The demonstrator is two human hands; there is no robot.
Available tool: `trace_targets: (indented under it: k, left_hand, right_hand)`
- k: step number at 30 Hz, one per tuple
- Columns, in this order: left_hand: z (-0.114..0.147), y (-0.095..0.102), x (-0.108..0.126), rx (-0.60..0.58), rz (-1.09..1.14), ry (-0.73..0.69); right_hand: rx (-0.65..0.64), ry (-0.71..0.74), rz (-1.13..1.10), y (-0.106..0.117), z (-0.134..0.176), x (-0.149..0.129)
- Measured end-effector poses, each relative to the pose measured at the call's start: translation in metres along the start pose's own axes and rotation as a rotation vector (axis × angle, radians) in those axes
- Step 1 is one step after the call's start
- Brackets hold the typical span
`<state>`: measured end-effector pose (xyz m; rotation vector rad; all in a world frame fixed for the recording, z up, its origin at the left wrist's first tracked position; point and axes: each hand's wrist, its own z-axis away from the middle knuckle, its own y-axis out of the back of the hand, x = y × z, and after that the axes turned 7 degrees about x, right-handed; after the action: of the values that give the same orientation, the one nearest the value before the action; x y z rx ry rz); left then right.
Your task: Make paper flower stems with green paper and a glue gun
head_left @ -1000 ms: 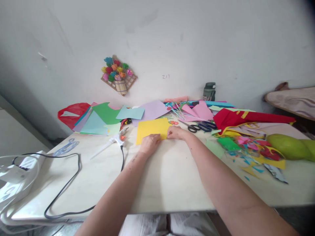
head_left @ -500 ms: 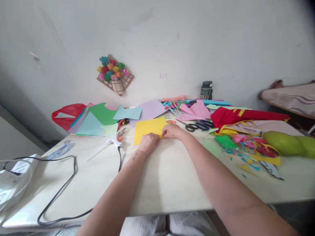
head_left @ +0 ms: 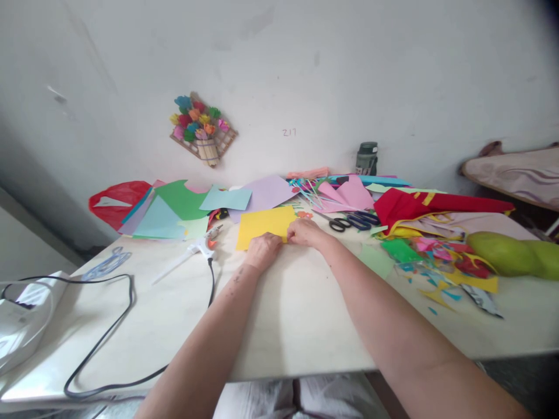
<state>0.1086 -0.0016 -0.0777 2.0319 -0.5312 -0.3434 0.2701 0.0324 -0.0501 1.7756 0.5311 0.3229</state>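
Observation:
A sheet of yellow paper [head_left: 264, 224] lies on the table in front of me. My left hand [head_left: 264, 249] presses on its near edge, fingers bent and close together. At the near right corner, the fingers of my right hand [head_left: 304, 233] pinch the paper. The two hands are almost touching, and their fingertips are partly hidden. Just beyond my right hand is a small orange-red paper flower [head_left: 304, 215]. Black-handled scissors [head_left: 339, 224] and a blue-handled pair [head_left: 363, 220] rest to its right.
A white glue gun [head_left: 203, 248] with a black cord lies on the left, near a power strip [head_left: 26, 320]. Coloured paper sheets [head_left: 179, 203] spread along the back. Paper scraps [head_left: 441, 285], red cloth [head_left: 406, 203] and a green object [head_left: 502, 253] occupy the right. A bottle [head_left: 367, 158] stands by the wall.
Both hands stay at the near edge of the yellow paper, with hardly any movement. The whole view has shifted very slightly.

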Motion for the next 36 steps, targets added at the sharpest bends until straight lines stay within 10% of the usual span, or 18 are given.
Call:
trace_targets:
  k: [36]
  left_hand:
    - [-0.007,-0.009,-0.018,0.016,0.389,0.332]
  right_hand:
    - [0.038,-0.048,-0.273,-0.019,-0.002,0.012]
